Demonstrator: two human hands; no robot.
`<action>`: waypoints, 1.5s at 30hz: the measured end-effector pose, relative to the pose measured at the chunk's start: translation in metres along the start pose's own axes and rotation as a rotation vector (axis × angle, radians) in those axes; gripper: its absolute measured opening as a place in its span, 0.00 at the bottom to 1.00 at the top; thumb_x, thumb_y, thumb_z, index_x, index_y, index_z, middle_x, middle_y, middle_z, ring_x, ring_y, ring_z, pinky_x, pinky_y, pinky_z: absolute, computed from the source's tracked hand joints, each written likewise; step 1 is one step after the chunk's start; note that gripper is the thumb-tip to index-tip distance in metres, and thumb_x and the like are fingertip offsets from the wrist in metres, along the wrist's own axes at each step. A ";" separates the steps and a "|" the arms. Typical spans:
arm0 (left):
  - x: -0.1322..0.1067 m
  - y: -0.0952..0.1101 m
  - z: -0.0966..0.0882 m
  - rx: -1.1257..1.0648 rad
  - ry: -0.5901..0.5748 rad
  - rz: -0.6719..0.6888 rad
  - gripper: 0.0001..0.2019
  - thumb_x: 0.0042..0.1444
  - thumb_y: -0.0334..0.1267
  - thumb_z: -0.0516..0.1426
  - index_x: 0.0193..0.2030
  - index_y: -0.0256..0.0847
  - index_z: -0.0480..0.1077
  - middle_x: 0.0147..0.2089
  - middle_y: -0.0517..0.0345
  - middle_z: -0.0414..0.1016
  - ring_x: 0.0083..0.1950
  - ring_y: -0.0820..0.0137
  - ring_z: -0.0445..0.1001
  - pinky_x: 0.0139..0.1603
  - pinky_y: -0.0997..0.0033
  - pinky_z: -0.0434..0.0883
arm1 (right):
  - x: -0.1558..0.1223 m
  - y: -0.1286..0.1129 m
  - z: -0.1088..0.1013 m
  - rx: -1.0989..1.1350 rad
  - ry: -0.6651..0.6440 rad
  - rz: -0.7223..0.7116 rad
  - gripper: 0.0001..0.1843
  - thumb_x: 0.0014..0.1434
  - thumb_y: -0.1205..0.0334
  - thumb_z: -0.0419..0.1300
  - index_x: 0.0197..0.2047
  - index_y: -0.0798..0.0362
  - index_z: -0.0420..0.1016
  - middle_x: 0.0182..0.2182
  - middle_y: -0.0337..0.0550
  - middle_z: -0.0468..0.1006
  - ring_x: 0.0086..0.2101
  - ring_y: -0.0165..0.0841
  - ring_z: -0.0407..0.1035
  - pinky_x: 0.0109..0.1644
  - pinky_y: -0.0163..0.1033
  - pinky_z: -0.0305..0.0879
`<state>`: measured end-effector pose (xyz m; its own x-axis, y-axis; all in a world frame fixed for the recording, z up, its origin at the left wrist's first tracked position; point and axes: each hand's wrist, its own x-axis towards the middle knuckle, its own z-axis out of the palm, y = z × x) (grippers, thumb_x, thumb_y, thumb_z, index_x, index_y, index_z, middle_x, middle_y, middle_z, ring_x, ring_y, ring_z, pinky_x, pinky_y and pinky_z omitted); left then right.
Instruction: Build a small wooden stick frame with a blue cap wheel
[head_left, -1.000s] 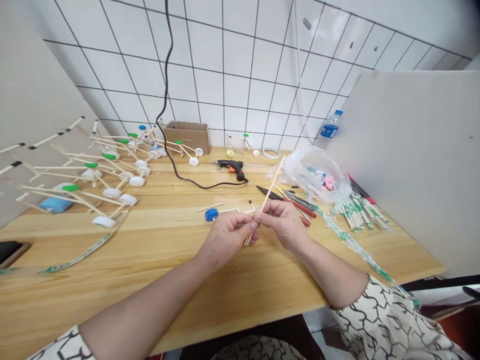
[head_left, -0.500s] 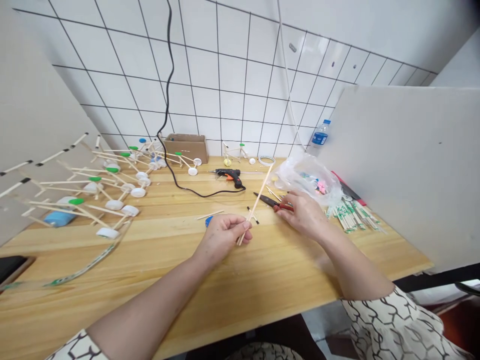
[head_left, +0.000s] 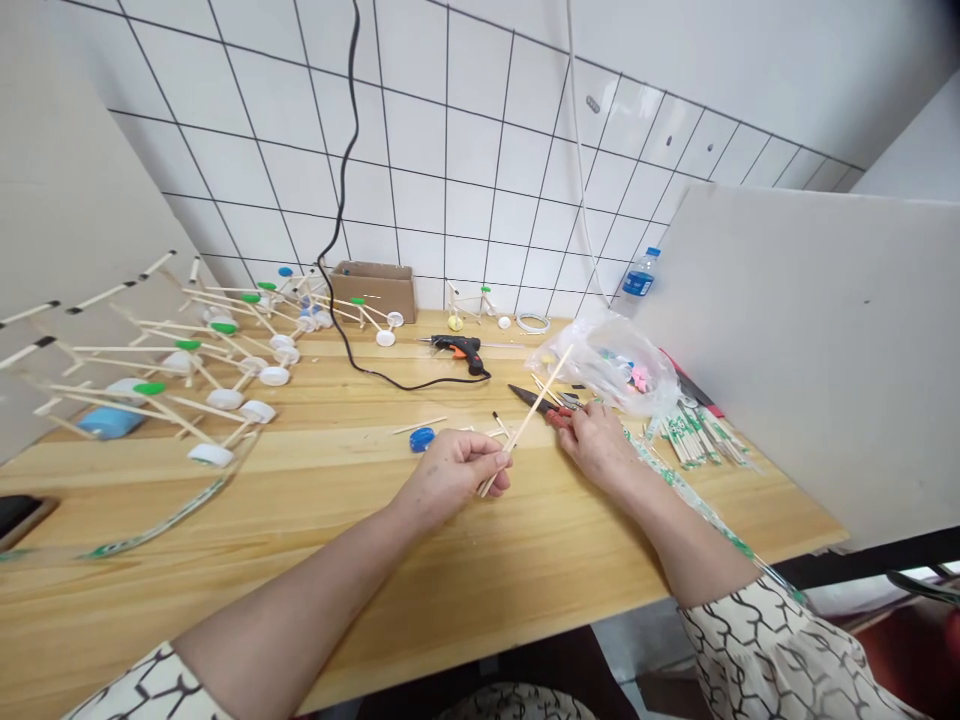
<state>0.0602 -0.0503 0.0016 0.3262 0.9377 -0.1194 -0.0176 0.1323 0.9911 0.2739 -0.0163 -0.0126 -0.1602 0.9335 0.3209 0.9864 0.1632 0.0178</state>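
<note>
My left hand [head_left: 461, 468], near the middle of the table, is closed on a pair of thin wooden chopsticks [head_left: 546, 390], which slant up to the right. Over the red handles of dark-bladed scissors [head_left: 525, 397] lies my right hand [head_left: 600, 445], its fingers curled on them; part of the handles is hidden beneath it. The blades rest on the table, pointing away to the left. Just beyond my left hand are a blue cap [head_left: 421, 440] and a short stick with a black tip [head_left: 501, 424], partly covered by the chopsticks.
A black glue gun [head_left: 461, 350] with its cord lies farther back. Several stick frames with white cap wheels [head_left: 225, 398] crowd the left. A cardboard box [head_left: 375, 290] stands by the tiled wall. To the right are a plastic bag [head_left: 592, 355], wrapped chopsticks [head_left: 697, 435] and a water bottle [head_left: 641, 272].
My left hand has shifted slightly right, and the chopsticks lean farther right. My right hand has moved a little lower over the scissor handles. A green-printed wrapper strip now shows beside my right forearm.
</note>
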 end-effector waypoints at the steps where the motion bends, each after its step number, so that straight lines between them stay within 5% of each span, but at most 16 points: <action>1: 0.000 0.000 0.000 -0.004 0.003 -0.003 0.11 0.42 0.42 0.60 0.20 0.36 0.71 0.19 0.57 0.72 0.21 0.74 0.68 0.27 0.73 0.66 | 0.000 0.000 -0.004 0.050 0.017 0.016 0.11 0.57 0.62 0.53 0.29 0.57 0.74 0.29 0.54 0.72 0.35 0.42 0.66 0.39 0.46 0.62; 4: 0.001 0.001 -0.001 -0.009 0.005 -0.021 0.10 0.41 0.41 0.60 0.20 0.36 0.71 0.19 0.57 0.72 0.21 0.74 0.69 0.26 0.74 0.67 | -0.003 0.005 -0.019 0.395 0.000 0.111 0.15 0.56 0.57 0.53 0.22 0.53 0.70 0.19 0.42 0.67 0.25 0.35 0.63 0.30 0.41 0.60; 8: 0.002 0.001 -0.004 -0.018 0.010 -0.022 0.09 0.42 0.40 0.60 0.20 0.36 0.71 0.19 0.57 0.72 0.21 0.74 0.68 0.26 0.74 0.66 | -0.017 0.015 -0.045 1.021 -0.207 0.319 0.21 0.53 0.46 0.56 0.18 0.53 0.66 0.14 0.35 0.60 0.16 0.27 0.56 0.21 0.35 0.55; 16: 0.006 0.002 -0.012 -0.033 0.043 -0.015 0.08 0.44 0.38 0.59 0.22 0.36 0.72 0.20 0.58 0.72 0.21 0.75 0.69 0.26 0.75 0.66 | -0.072 0.016 -0.064 1.573 -0.628 0.500 0.12 0.41 0.62 0.66 0.32 0.55 0.76 0.27 0.43 0.72 0.23 0.28 0.64 0.22 0.32 0.61; 20: 0.005 0.006 -0.013 -0.029 0.044 -0.045 0.07 0.44 0.37 0.59 0.21 0.35 0.72 0.19 0.58 0.72 0.21 0.76 0.68 0.25 0.77 0.65 | -0.086 0.016 -0.063 1.663 -0.677 0.483 0.17 0.44 0.66 0.61 0.41 0.53 0.75 0.38 0.49 0.76 0.39 0.38 0.70 0.38 0.40 0.67; 25: 0.002 0.012 -0.011 0.028 0.000 -0.072 0.09 0.45 0.36 0.58 0.18 0.35 0.69 0.16 0.60 0.70 0.19 0.78 0.65 0.22 0.79 0.62 | -0.089 0.013 -0.072 1.622 -0.685 0.403 0.12 0.44 0.68 0.58 0.34 0.54 0.76 0.44 0.49 0.75 0.51 0.44 0.63 0.53 0.47 0.57; 30: 0.004 0.008 -0.011 0.054 -0.034 -0.085 0.09 0.45 0.36 0.57 0.18 0.35 0.68 0.16 0.60 0.70 0.19 0.77 0.66 0.23 0.78 0.63 | -0.094 0.008 -0.081 1.502 -0.721 0.395 0.21 0.44 0.66 0.58 0.44 0.52 0.76 0.51 0.48 0.71 0.54 0.47 0.58 0.58 0.51 0.50; 36: 0.003 0.008 -0.010 0.069 -0.111 -0.118 0.06 0.44 0.34 0.57 0.20 0.35 0.69 0.17 0.60 0.70 0.19 0.76 0.68 0.23 0.76 0.65 | -0.096 0.005 -0.081 1.414 -0.755 0.384 0.21 0.45 0.66 0.61 0.45 0.47 0.77 0.58 0.41 0.65 0.60 0.44 0.49 0.64 0.50 0.35; 45: -0.001 0.012 -0.007 0.100 -0.251 -0.183 0.06 0.44 0.33 0.57 0.20 0.34 0.70 0.17 0.58 0.72 0.19 0.75 0.68 0.23 0.75 0.66 | -0.092 -0.004 -0.077 1.404 -0.781 0.356 0.20 0.44 0.64 0.62 0.44 0.47 0.77 0.57 0.42 0.66 0.60 0.46 0.49 0.63 0.52 0.37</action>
<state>0.0534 -0.0473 0.0127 0.5387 0.7912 -0.2896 0.1514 0.2472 0.9571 0.2876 -0.1277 0.0309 -0.3539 0.8390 -0.4132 0.2425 -0.3444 -0.9070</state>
